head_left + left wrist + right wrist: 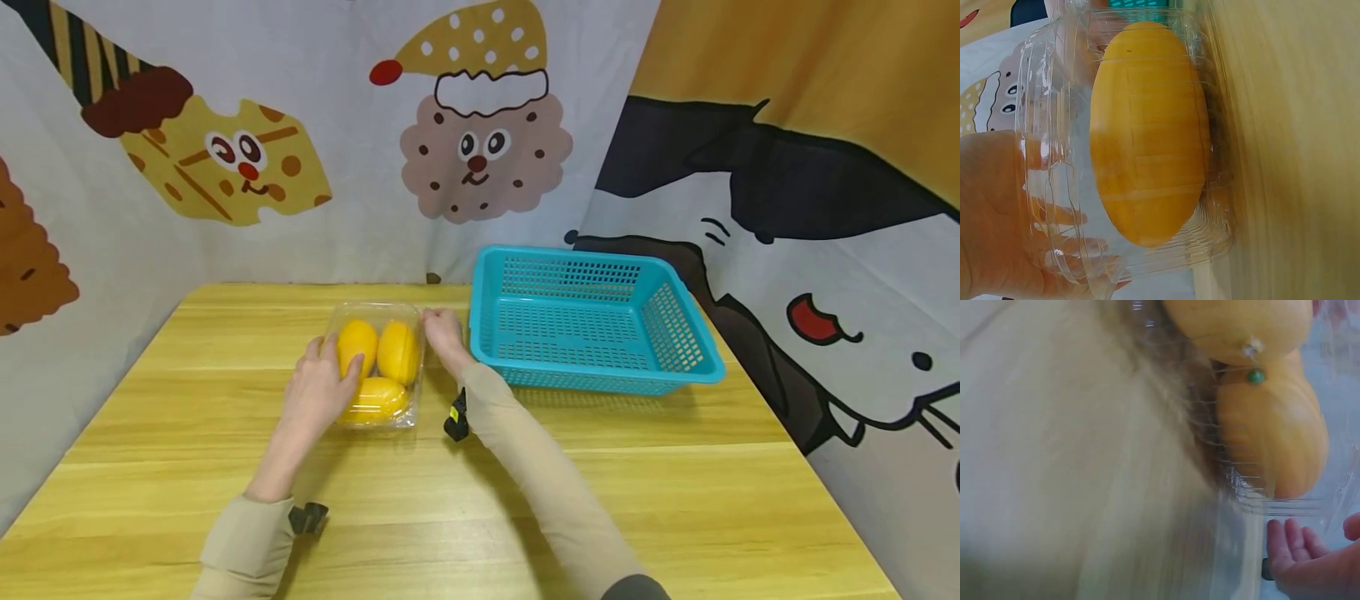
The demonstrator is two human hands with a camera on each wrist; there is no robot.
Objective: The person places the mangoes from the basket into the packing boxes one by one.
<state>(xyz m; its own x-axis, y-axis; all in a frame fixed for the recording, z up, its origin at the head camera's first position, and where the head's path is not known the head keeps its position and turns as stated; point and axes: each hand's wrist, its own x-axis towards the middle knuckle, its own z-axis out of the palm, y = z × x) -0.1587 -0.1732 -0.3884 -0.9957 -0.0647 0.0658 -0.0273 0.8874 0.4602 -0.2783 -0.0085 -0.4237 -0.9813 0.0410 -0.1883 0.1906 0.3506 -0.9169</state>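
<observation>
A clear plastic clamshell box (pixel 343 315) with three yellow oval fruits (pixel 378 367) in it stands on the wooden table (pixel 525 475). My left hand (pixel 326 375) grips its left side, the thumb lying over the lid. In the left wrist view my palm (pixel 991 219) shows through the clear plastic (pixel 1054 94) beside one fruit (pixel 1147 131). My right hand (pixel 438 325) holds the box's far right corner. In the blurred right wrist view, its fingers (pixel 1294 550) curl at the box's edge (pixel 1254 500), below the fruits (pixel 1272 437).
A teal plastic basket (pixel 600 381) with nothing in it stands just right of the box, near my right hand. Printed cloth backdrops close off the table at the back and both sides. Bare tabletop lies in front of the box.
</observation>
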